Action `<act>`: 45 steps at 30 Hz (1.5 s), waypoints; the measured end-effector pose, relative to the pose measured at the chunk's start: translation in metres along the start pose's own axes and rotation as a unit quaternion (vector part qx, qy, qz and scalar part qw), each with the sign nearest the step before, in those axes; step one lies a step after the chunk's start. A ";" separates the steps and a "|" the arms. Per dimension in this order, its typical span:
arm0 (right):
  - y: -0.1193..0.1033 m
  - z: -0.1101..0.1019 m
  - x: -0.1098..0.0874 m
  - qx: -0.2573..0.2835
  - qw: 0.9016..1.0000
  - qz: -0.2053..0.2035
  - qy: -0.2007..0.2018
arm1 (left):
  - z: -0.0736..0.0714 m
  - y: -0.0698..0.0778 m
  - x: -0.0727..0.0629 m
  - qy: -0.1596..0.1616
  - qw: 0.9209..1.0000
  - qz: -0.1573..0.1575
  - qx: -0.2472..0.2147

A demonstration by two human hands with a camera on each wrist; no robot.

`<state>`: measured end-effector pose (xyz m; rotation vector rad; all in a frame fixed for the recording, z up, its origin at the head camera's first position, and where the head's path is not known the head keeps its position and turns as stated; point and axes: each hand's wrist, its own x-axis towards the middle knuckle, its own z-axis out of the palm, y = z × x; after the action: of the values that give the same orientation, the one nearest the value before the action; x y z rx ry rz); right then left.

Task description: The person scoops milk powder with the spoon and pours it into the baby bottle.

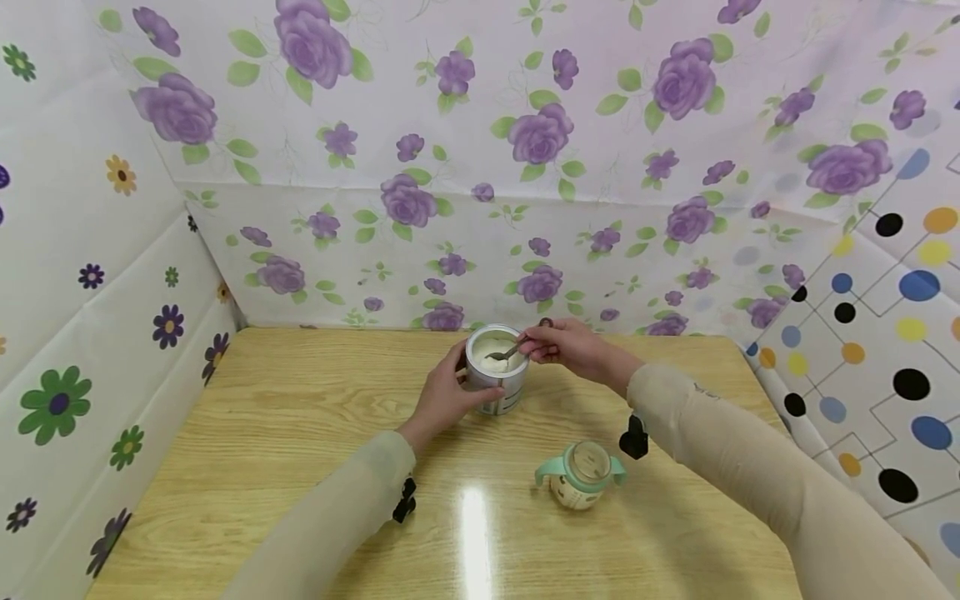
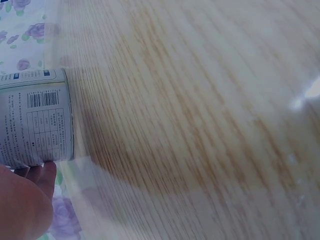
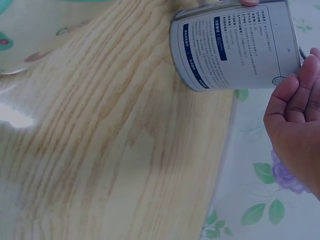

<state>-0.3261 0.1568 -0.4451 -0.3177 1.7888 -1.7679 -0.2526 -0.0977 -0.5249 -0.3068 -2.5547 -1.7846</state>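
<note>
Near the table's back edge, my left hand (image 1: 444, 393) grips an open tin can (image 1: 510, 388) around its side, thumb across the front. White powder (image 1: 491, 364) shows inside the can. My right hand (image 1: 572, 348) pinches a spoon (image 1: 514, 348) by its dark handle, and the spoon's bowl is inside the can at the powder. In the left wrist view the can's printed label (image 2: 42, 117) and barcode face the camera. The right wrist view has the curled right fingers (image 3: 286, 92) close to the can's rim; the spoon is mostly hidden there.
A small cup (image 1: 576, 496) with two mint-green handles stands on the wooden table (image 1: 315, 467), nearer to me and right of the can. Floral cloth (image 1: 483, 275) rises behind the table, with patterned cloths at both sides.
</note>
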 end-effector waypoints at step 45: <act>0.027 -0.007 -0.017 0.117 0.991 -0.006 0.070 | -0.001 -0.001 -0.002 -0.003 1.000 -0.004 -0.013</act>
<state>-0.3099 0.1741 -0.4673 -0.1126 1.6518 -2.0283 -0.2508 -0.0990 -0.5262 -0.3023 -2.5423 -1.8224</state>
